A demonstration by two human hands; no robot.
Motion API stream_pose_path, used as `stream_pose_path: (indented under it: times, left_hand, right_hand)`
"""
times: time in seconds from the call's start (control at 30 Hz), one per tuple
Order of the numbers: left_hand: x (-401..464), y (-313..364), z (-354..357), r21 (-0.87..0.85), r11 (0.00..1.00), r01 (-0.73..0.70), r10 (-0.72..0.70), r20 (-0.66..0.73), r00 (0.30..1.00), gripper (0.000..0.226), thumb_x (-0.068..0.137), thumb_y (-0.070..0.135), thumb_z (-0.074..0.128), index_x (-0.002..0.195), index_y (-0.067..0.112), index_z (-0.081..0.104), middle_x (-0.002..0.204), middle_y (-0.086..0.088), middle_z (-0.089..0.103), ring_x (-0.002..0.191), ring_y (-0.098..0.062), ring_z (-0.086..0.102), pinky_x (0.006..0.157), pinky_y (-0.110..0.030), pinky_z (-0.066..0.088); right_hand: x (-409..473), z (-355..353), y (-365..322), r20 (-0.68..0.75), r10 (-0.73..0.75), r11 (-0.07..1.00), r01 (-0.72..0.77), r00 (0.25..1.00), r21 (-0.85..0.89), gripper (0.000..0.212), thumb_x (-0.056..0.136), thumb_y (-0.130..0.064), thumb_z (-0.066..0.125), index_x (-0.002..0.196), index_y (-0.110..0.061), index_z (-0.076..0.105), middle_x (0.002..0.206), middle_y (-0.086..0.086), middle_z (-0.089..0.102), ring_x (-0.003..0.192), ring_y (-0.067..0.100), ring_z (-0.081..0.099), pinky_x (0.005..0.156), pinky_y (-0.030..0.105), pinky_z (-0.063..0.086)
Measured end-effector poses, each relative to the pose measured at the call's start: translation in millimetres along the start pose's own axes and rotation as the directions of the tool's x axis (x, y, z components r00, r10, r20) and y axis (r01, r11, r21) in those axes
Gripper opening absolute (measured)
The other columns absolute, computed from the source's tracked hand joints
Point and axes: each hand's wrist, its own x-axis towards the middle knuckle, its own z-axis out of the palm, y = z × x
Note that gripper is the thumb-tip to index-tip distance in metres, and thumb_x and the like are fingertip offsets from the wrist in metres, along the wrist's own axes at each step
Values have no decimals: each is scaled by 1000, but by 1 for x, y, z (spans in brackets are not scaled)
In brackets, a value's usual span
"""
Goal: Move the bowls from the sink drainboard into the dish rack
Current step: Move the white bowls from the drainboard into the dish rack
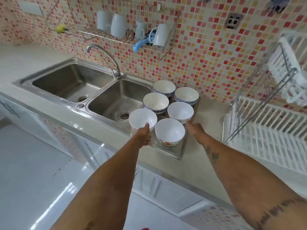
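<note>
While six bowls sit on the drainboard (167,151) at frame centre, our left hand (144,134) has its grip closed on the left white bowl (142,117), thumb over the rim. Our right hand (195,129) touches the right white bowl (180,111); whether it grips we cannot tell. Glazed, brittle, likely slippery: hold by the rims. The dish rack (269,128) waits at right.

I see 6 bowls on the drainboard (178,151), all upright and empty, in 2 rows. 3 at the back have blue patterns: one (164,87) by the wall, one (186,95) to its right, one (155,102) in front. 3 are white: left one (142,118), right one (180,112), and a front one (169,131) w/ flowers. The rack (269,130) is white, off to the right.
</note>
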Motion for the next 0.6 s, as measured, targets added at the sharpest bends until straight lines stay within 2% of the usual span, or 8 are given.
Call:
stream_pose_path:
  times: [0.13, 0.2, 0.27, 0.3, 0.37, 0.47, 0.53, 0.6]
  left_hand:
    - [16, -3, 16, -71, 997, 19, -20, -12, 1000, 45, 101, 51, 28, 103, 9, 47, 73, -8, 40, 53, -17, 39, 56, -25, 36]
    - [18, -4, 24, -108, 994, 15, -16, -4, 1000, 45, 102, 50, 24, 109, 11, 47, 68, -9, 40, 43, -16, 43, 54, -24, 36]
    - [24, -4, 32, -142, 989, 33, -39, -38, 999, 46, 103, 50, 19, 113, 14, 46, 66, -10, 43, 32, -13, 45, 49, -22, 36]
    - [25, -3, 36, -169, 985, 42, -53, -64, 997, 47, 103, 50, 18, 118, 15, 47, 70, -11, 48, 38, -14, 50, 49, -23, 38]
    - [31, -6, 46, -255, 965, 62, -93, -111, 990, 51, 103, 48, 21, 133, 16, 46, 100, -15, 61, 70, -23, 62, 57, -29, 46]
    - [35, -9, 59, -323, 946, 17, -80, -183, 980, 51, 104, 42, 24, 141, 14, 45, 137, -12, 55, 122, -32, 56, 97, -40, 51]
    - [35, -9, 68, -330, 944, -17, -63, -230, 971, 53, 104, 43, 23, 141, 13, 46, 141, -10, 52, 129, -30, 50, 110, -42, 41]
    - [36, -8, 76, -322, 947, -20, -68, -261, 963, 55, 103, 46, 22, 142, 14, 46, 143, -9, 51, 130, -30, 48, 112, -42, 38]
  right_hand:
    - [14, 8, 11, -51, 122, 991, -119, 991, 63, 34, 92, -48, 45, 80, -17, 55, 91, 8, 57, 83, 23, 51, 76, 30, 39]
    - [22, 11, 18, -62, 170, 980, -162, 984, 112, 36, 89, -47, 48, 72, -16, 57, 85, 9, 60, 77, 24, 53, 71, 31, 41]
    - [29, 13, 17, -43, 198, 968, -189, 979, 166, 31, 88, -38, 52, 81, -11, 64, 82, 9, 63, 72, 24, 54, 65, 30, 42]
    - [33, 15, 17, -29, 208, 960, -198, 978, 199, 27, 87, -34, 54, 83, -10, 65, 80, 8, 63, 69, 21, 53, 60, 28, 41]
    - [37, 21, 16, 1, 213, 945, -207, 977, 252, 20, 87, -25, 55, 81, -9, 66, 79, 6, 63, 70, 20, 53, 55, 26, 38]
    - [35, 27, 13, 23, 225, 917, -220, 974, 332, 18, 90, -20, 53, 94, -8, 66, 95, 10, 65, 86, 24, 57, 67, 31, 44]
    - [31, 32, 10, 59, 237, 893, -241, 970, 380, 23, 92, -22, 51, 105, -8, 64, 104, 9, 64, 95, 25, 58, 78, 34, 46]
    - [27, 37, 8, 85, 246, 878, -259, 965, 402, 34, 95, -27, 47, 119, -7, 61, 111, 9, 62, 99, 25, 56, 84, 35, 46]
